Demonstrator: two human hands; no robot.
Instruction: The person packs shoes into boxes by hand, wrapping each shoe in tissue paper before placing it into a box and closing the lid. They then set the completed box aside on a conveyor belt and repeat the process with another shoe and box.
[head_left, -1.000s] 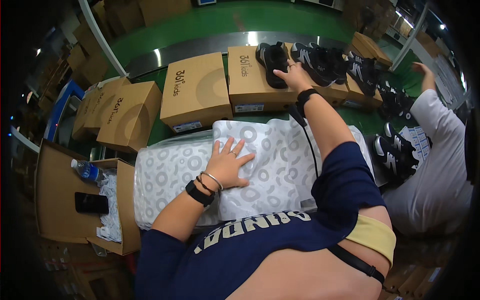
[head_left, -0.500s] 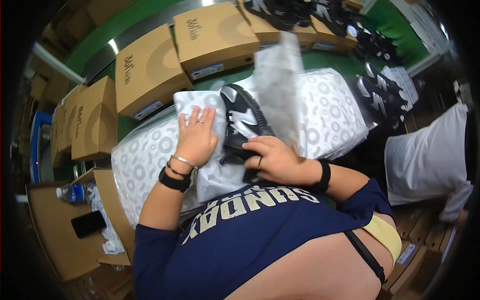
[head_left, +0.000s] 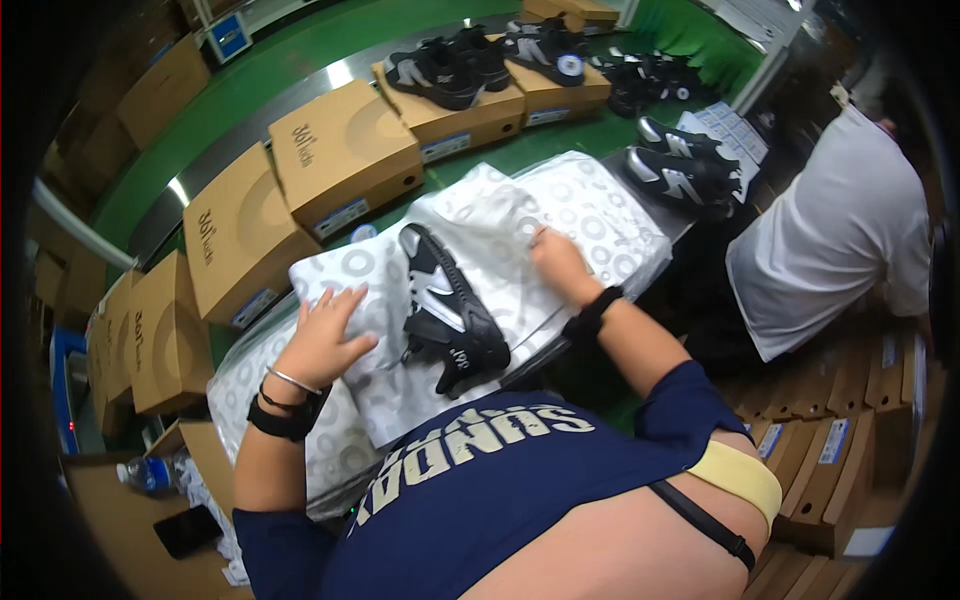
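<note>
A black sneaker with silver panels [head_left: 445,305] lies tilted on its side on a white patterned sheet of wrapping paper [head_left: 370,385], its toe pointing away from me. Left of the shoe, my left hand [head_left: 325,340] has its fingers spread over the paper, with nothing gripped. On the other side, my right hand [head_left: 562,265] is closed at the crumpled right part of the sheet, apart from the shoe. Its fingertips are partly hidden. Beneath lie stacks of the same patterned paper [head_left: 610,220].
Brown shoe boxes [head_left: 345,150] line the far side of the bench. Black sneakers [head_left: 435,75] stand on some of them, with another pair [head_left: 685,170] at the right. An open carton [head_left: 100,500] holds a bottle and a phone. A person in white [head_left: 820,240] stands close on the right.
The raised paper flap has come down beside the shoe. My right hand has left the shoe and moved right to the paper. My left hand has lifted slightly; my view has shifted.
</note>
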